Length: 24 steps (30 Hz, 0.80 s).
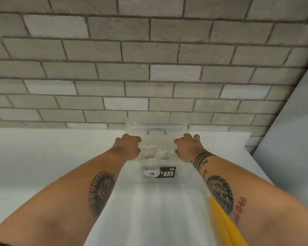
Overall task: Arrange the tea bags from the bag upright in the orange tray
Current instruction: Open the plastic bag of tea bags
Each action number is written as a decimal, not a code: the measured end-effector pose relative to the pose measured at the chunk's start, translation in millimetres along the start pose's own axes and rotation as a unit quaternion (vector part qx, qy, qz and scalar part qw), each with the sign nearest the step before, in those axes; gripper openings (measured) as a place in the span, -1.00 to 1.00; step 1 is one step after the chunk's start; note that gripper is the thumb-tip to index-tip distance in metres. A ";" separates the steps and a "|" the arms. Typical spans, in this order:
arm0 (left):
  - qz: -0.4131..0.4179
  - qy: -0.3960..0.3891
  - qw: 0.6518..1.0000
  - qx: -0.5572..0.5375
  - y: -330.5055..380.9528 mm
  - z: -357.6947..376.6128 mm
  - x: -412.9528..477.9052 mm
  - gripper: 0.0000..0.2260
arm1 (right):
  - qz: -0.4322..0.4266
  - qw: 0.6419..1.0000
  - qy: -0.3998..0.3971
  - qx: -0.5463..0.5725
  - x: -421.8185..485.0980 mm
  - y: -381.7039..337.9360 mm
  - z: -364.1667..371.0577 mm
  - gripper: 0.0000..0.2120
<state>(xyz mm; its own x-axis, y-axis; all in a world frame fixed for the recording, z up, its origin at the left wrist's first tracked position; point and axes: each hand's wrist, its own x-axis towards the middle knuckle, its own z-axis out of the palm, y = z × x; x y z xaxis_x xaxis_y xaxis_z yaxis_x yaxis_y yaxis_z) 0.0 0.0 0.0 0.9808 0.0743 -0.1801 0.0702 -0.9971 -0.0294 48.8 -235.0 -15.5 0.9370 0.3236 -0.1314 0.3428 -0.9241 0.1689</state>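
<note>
A brick wall (149, 50) is seen at the back. It is made of grey and whitish bricks with dark lines between them. Some bricks are paler than the rest. Below it a white tabletop (43, 157) is seen, reaching up to the wall. On the right, a smooth grey surface (292, 130) is seen beside the bricks.

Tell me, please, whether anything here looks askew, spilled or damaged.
Nothing stands out. The left hand and right hand grip the sides of the clear box, which looks level and intact; the crumpled bag lies inside it.
</note>
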 end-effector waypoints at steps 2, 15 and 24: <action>0.002 0.000 1.000 0.031 0.9 1.8 4.6 -0.52 | -0.005 1.000 0.002 -0.017 6.4 3.0 0.0 -0.63; 0.060 0.076 0.995 0.028 -13.3 -3.5 35.1 -0.69 | -0.034 0.997 0.022 0.064 30.6 19.3 -12.3 -0.70; 0.128 0.228 0.953 -0.154 -32.1 -76.1 14.6 -0.81 | -0.043 0.915 0.163 0.366 -2.2 52.3 -75.1 -0.93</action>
<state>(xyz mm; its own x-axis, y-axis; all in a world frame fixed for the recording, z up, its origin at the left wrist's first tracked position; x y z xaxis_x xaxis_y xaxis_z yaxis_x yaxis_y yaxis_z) 25.9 31.9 73.1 0.9453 -0.1162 0.3049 -0.2002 -0.9444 0.2608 69.7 -268.8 67.0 0.9197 0.3352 0.2046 0.3915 -0.7424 -0.5436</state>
